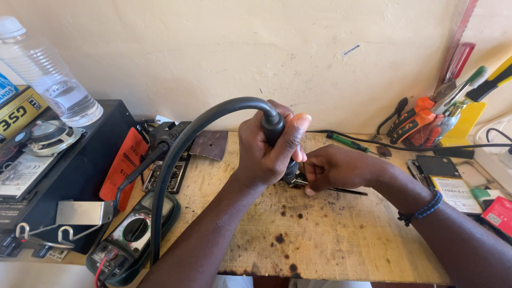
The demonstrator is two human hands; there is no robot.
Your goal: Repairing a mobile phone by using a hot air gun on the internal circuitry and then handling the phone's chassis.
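The desk (330,240) is a pale wooden board, scorched with dark burn spots toward six o'clock. At nine o'clock a green multimeter (133,234) lies beside a black box (80,176). At three o'clock lie a dark phone (436,165) and a red packet (498,215). At one o'clock lies a green-handled screwdriver (346,143).

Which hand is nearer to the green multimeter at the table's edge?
Left. The left hand grips a black hose tool mid-table, nearer the multimeter. The right hand lies beyond it, farther away.
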